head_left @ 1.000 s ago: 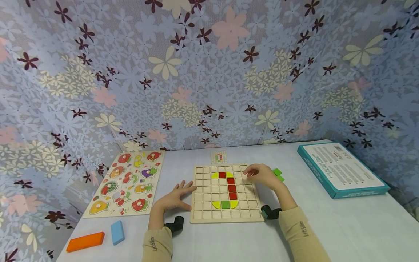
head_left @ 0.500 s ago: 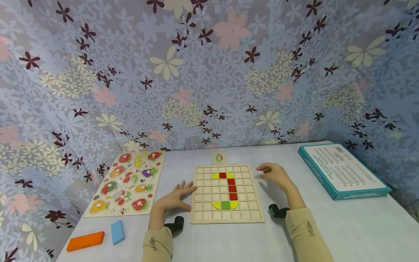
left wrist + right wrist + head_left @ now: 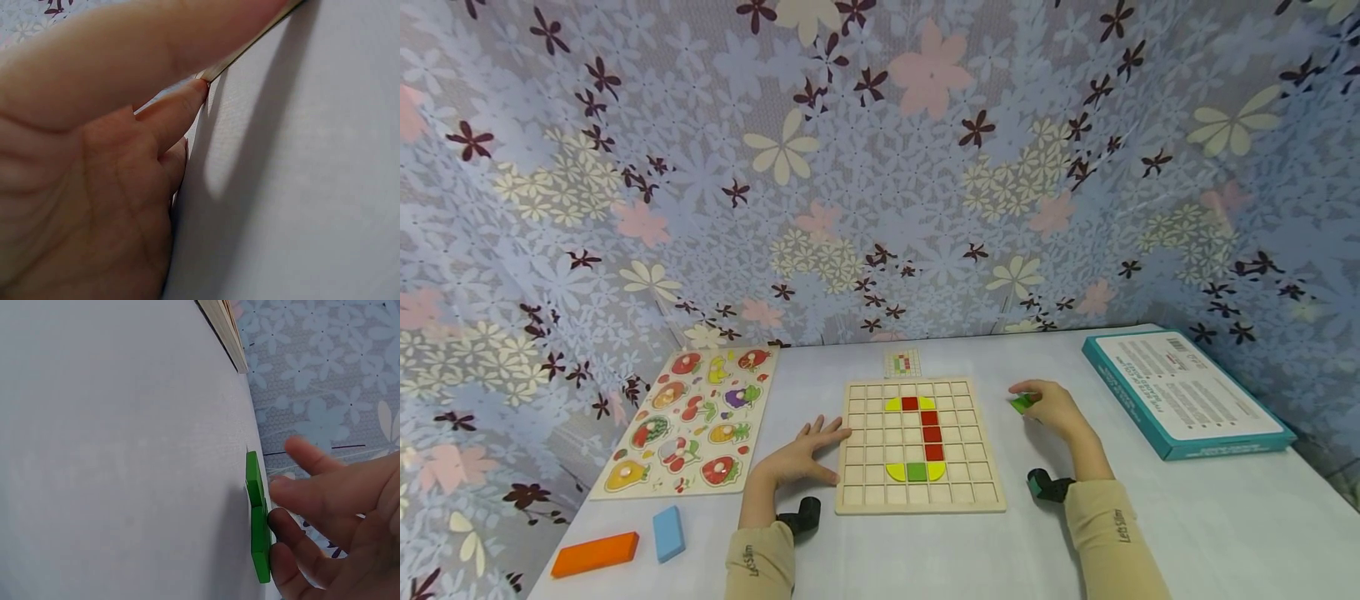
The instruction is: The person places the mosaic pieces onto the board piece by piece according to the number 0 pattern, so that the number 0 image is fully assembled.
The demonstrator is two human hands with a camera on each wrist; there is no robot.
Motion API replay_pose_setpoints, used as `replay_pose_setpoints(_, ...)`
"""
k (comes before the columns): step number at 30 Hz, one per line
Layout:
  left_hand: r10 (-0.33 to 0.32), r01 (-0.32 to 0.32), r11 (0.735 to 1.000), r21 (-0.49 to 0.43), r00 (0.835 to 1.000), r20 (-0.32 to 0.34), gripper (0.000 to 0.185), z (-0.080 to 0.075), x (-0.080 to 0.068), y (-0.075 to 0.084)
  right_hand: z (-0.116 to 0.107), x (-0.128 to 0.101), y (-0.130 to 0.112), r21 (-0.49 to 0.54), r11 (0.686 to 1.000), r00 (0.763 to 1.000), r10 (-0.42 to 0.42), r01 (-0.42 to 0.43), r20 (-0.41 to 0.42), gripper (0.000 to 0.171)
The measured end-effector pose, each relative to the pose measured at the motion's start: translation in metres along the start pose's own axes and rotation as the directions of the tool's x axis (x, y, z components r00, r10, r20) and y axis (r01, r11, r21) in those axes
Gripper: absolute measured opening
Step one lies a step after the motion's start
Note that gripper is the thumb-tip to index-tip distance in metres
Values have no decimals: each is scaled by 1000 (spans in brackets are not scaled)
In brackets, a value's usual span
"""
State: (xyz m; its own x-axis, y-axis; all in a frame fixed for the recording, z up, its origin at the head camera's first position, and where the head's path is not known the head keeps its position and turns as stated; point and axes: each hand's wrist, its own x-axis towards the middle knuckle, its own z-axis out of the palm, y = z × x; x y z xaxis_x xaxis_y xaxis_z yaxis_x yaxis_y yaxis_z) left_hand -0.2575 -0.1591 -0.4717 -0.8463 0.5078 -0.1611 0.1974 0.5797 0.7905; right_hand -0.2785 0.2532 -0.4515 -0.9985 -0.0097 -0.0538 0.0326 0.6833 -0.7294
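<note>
In the head view a wooden grid board [image 3: 866,492] lies flat, bearing red square tiles [image 3: 932,433], yellow rounded tiles [image 3: 896,472] and one green tile [image 3: 917,472]. My left hand [image 3: 793,460] rests with fingers spread, thumb and a fingertip at the board's left edge. To the right of the board, my right hand [image 3: 1056,408] is over loose green tiles [image 3: 1022,404] and partly hides them. The right wrist view shows two green tiles [image 3: 260,540] on the table, bent fingertips right at them and thumb and forefinger apart.
Behind the board lies a small pattern card [image 3: 902,363]. A fruit puzzle board [image 3: 700,400] is at left, with an orange block [image 3: 597,555] and a blue block [image 3: 668,533] nearer. A teal box [image 3: 1187,392] lies at right, and a floral curtain [image 3: 880,208] hangs behind the table.
My right hand has drawn back from above the board's right side and moved right to the loose green tiles. The left hand has stayed in place.
</note>
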Motion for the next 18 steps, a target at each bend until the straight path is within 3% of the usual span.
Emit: replay_pose_setpoints(18, 24, -24, 1000, 11, 1000, 11, 81, -1, 0, -2, 3, 5, 4, -78, 997, 1000, 8, -8, 3, 46)
